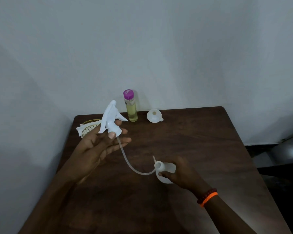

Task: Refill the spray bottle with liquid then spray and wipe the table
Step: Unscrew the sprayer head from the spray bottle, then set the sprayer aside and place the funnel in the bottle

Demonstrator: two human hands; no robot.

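My left hand (98, 147) holds the white spray head (111, 119) by its collar, lifted above the table's left side. Its thin clear dip tube (130, 168) curves down and right, ending just outside the mouth of the white spray bottle (165, 169). My right hand (181, 174) grips that bottle, tilted with its open neck toward the left. A tall clear bottle of yellowish liquid (132, 108) with a purple cap stands at the table's back edge. A white funnel (154, 115) lies next to it on the right.
The dark brown wooden table (193, 149) sits against a pale wall. At its back left corner is a yellow wire basket (90, 128) with white cloth or paper in it. Beads and an orange band circle my right wrist.
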